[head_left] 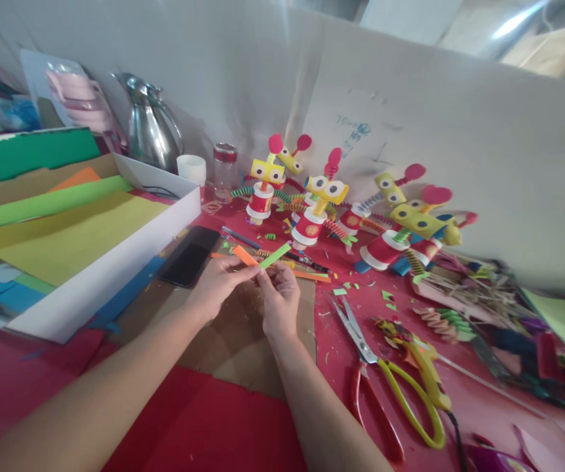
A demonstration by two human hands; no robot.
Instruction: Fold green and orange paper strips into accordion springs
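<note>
Strips, two: orange paper strip [244, 255] and green paper strip [275, 255], ends meeting, pinched by left hand [218, 282] and right hand [278, 301] at centre; no folds yet. Finished paper-cup figures [309, 226] at 12 o'clock.

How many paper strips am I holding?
2: an orange strip pinched by the left hand, a green strip by the right hand, meeting between them. Fingers may hide more.

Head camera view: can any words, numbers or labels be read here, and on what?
Blue handwriting on the grey board: too blurred to read.
Round marks on the red paper cups: too small to read.
Paper strips pinched by the left hand and right hand: blank.
No other text legible.
</note>
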